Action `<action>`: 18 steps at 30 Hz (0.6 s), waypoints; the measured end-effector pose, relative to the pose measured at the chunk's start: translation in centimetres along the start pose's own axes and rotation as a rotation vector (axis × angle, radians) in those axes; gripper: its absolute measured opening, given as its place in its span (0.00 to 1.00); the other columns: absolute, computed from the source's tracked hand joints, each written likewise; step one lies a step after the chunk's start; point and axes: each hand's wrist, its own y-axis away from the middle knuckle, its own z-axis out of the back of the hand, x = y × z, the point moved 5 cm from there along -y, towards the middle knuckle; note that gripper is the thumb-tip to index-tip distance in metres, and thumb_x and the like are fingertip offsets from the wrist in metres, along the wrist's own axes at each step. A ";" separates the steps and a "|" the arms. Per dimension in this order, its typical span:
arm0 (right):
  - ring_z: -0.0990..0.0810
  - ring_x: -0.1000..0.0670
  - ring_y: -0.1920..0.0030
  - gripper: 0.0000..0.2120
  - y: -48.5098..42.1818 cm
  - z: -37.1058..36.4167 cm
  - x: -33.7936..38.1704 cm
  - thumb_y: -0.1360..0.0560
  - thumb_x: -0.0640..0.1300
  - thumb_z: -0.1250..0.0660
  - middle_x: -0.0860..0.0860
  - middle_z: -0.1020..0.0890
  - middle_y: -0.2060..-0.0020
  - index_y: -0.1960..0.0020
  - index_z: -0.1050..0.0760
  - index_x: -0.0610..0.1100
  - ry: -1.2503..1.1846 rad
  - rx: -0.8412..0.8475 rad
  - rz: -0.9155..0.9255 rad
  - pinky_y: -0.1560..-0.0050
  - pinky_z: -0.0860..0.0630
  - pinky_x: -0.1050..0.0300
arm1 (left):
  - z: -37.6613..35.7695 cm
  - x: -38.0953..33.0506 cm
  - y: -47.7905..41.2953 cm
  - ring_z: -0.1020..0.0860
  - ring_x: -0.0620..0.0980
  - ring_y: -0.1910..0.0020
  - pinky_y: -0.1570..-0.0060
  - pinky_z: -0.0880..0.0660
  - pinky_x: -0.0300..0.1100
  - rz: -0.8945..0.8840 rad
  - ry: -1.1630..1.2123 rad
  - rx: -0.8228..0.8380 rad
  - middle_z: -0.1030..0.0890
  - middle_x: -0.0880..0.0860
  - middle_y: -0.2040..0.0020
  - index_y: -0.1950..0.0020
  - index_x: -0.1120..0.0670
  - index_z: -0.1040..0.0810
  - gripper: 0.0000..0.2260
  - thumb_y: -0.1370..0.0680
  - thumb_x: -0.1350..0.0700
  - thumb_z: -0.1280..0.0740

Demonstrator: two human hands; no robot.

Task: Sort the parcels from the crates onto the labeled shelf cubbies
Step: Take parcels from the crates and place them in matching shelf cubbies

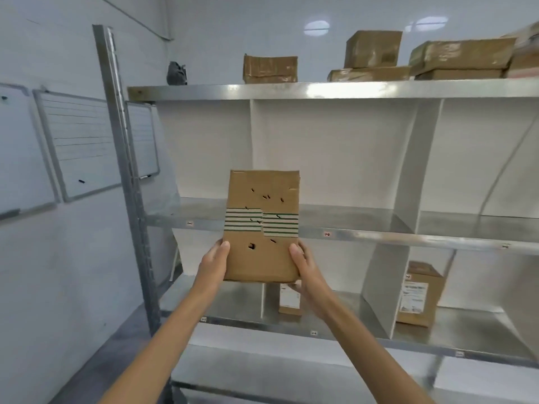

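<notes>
At the metal shelf (379,237), left hand (214,262) and right hand (306,268) grip a parcel (262,199); labels (327,234) blurred.

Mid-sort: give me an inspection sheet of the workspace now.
Surface: grey metal shelf unit, white dividers forming cubbies.
Job's things: brown cardboard parcel with green-striped tape, held upright; small labelled brown box and larger labelled brown box in separate lower cubbies.
Clutter: taped brown boxes and dark grey bundle on top shelf.
Grippers: left hand and right hand grip the parcel's lower sides.
Cables: thin grey line in right cubby, cannot tell if cable.
Surroundings: whiteboards on left wall.
</notes>
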 end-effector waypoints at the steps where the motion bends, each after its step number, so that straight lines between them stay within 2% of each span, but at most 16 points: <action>1: 0.27 0.50 0.37 0.36 0.7 1.7 0.5 0.32 0.68 0.40 0.51 0.28 0.35 0.28 0.42 0.58 0.044 -0.025 0.032 0.39 0.26 0.48 | -1.6 -0.6 0.3 0.27 0.50 0.42 0.43 0.33 0.42 -0.003 0.030 -0.045 0.25 0.50 0.44 0.39 0.50 0.28 0.14 0.17 0.51 0.51; 4: 0.27 0.48 0.36 0.29 2.4 7.6 2.1 0.26 0.63 0.41 0.50 0.27 0.35 0.28 0.40 0.56 -0.032 -0.100 0.111 0.40 0.25 0.49 | -6.5 -0.9 0.9 0.25 0.51 0.42 0.41 0.28 0.46 0.041 0.251 -0.037 0.22 0.51 0.46 0.44 0.47 0.27 0.14 0.17 0.49 0.51; 7: 0.24 0.48 0.37 0.26 4.3 12.2 3.8 0.25 0.57 0.41 0.47 0.23 0.38 0.29 0.35 0.50 -0.127 -0.046 0.101 0.40 0.24 0.47 | -11.8 -1.2 2.3 0.23 0.48 0.47 0.54 0.23 0.41 0.109 0.425 0.082 0.21 0.51 0.46 0.39 0.50 0.28 0.15 0.17 0.48 0.51; 8: 0.24 0.47 0.38 0.25 5.0 13.4 4.2 0.25 0.57 0.42 0.45 0.22 0.38 0.30 0.33 0.48 -0.141 -0.011 0.080 0.39 0.25 0.47 | -13.6 -1.3 2.7 0.23 0.48 0.47 0.53 0.23 0.42 0.123 0.427 0.111 0.21 0.51 0.46 0.38 0.50 0.28 0.16 0.17 0.47 0.51; 11: 0.25 0.45 0.38 0.24 6.7 16.4 4.7 0.24 0.57 0.45 0.42 0.22 0.39 0.33 0.29 0.46 -0.160 0.009 0.051 0.34 0.30 0.44 | -17.5 -1.7 2.9 0.24 0.54 0.44 0.44 0.25 0.52 0.076 0.238 0.081 0.21 0.53 0.47 0.44 0.49 0.25 0.15 0.17 0.48 0.51; 13: 0.24 0.44 0.41 0.23 7.4 18.2 4.8 0.24 0.57 0.44 0.41 0.22 0.40 0.36 0.27 0.46 -0.170 -0.027 0.064 0.34 0.31 0.43 | -19.2 -1.7 2.5 0.25 0.57 0.46 0.43 0.26 0.59 -0.005 0.026 0.011 0.22 0.55 0.49 0.50 0.48 0.25 0.15 0.21 0.46 0.50; 15: 0.23 0.47 0.45 0.21 7.9 19.8 4.9 0.23 0.56 0.45 0.42 0.20 0.44 0.38 0.26 0.46 -0.180 -0.075 0.077 0.38 0.28 0.45 | -21.0 -2.7 3.0 0.27 0.55 0.44 0.41 0.27 0.57 -0.059 -0.123 -0.024 0.27 0.54 0.47 0.49 0.49 0.25 0.15 0.22 0.45 0.49; 18: 0.21 0.48 0.45 0.22 8.5 21.6 5.0 0.23 0.58 0.44 0.43 0.20 0.44 0.37 0.27 0.46 -0.103 -0.177 0.098 0.44 0.24 0.51 | -23.4 -5.0 4.6 0.31 0.51 0.39 0.35 0.32 0.47 -0.101 -0.212 -0.011 0.32 0.52 0.41 0.36 0.53 0.29 0.16 0.18 0.47 0.47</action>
